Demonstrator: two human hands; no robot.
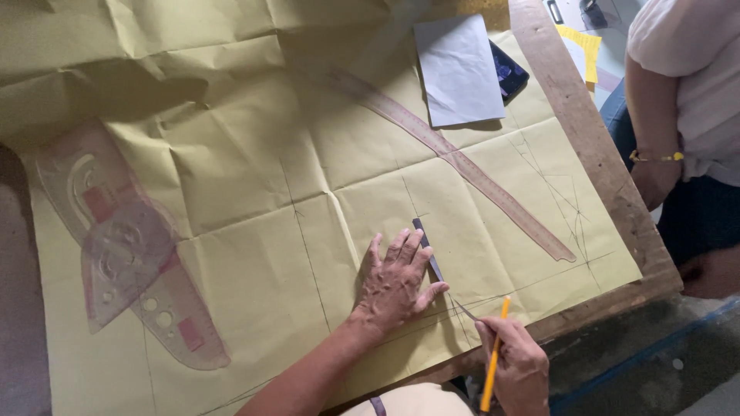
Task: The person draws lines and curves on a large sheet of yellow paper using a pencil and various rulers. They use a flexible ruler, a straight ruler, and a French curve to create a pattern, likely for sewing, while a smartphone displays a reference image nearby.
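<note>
- The left hand point(397, 283) is laid flat, fingers spread, on a small dark ruler point(428, 256); nothing is grasped, the ruler is only pressed down, judged to keep it from sliding on the paper.
- Only the far end of the ruler and a thin pale strip near the thumb are seen; the rest is hidden under the fingers.
- The right hand point(515, 362) is closed around a yellow pencil point(493, 354), held steeply with the tip pointed far and set at the near end of the ruler's edge, just right of the left thumb.
- Both hands rest on a large sheet of yellow pattern paper point(254, 208), creased from folding and crossed by faint pencil lines; it covers most of the desk point(586, 146), whose bare wooden edge is seen at the right.
- A long, slightly curved translucent ruler point(478, 173) lies diagonally, well apart, to the far right of the hands.
- A stack of translucent curve templates point(127, 246) lies at the left, well apart.
- A white sheet point(459, 69) rests at the far edge, partly covering a dark blue object point(509, 73).
- Another person, a forearm with a bracelet point(655, 157), stands at the right beside the desk.
</note>
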